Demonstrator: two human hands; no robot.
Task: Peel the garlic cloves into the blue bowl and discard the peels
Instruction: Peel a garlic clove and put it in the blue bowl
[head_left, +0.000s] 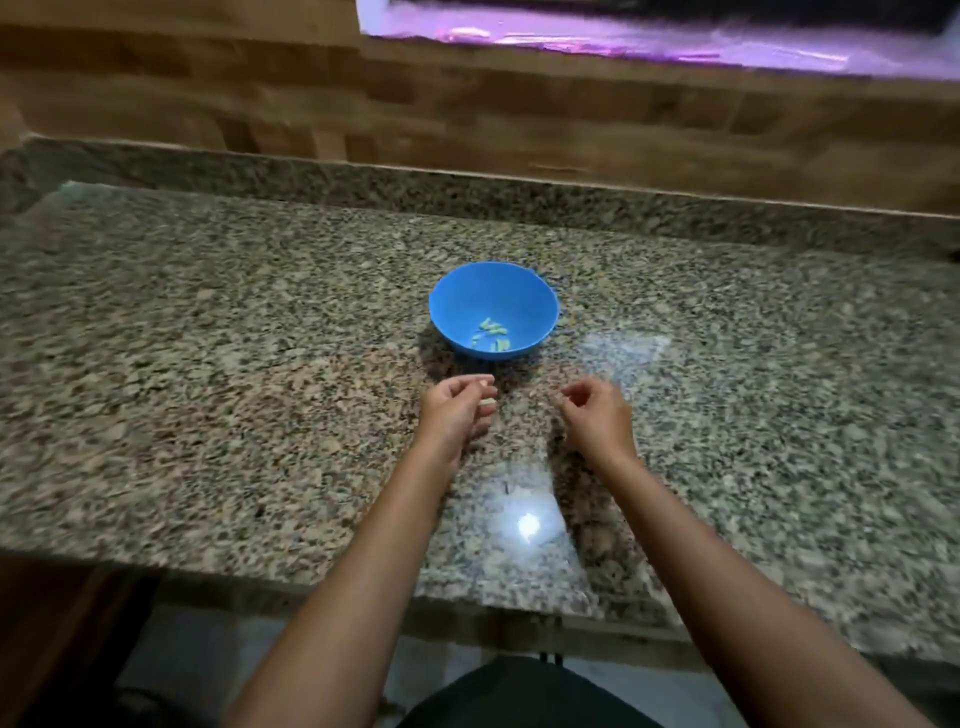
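Blurred: whole head view, motion-smeared. Right hand (597, 413): fingertip contents unreadable. Left hand (456, 410): pale bit at fingertips (clove or peel, unclear). Blue bowl (470, 296): pale pieces too small to count.

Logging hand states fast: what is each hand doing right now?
Left hand: fingers curled, pinching a small pale piece, likely a garlic clove.
Right hand: fingers curled; too blurred to tell if it holds anything.

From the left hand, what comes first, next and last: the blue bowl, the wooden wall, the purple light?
1. Blue bowl, just beyond the left hand on the counter.
2. Wooden wall, behind the counter.
3. Purple light, top right, above the wall.
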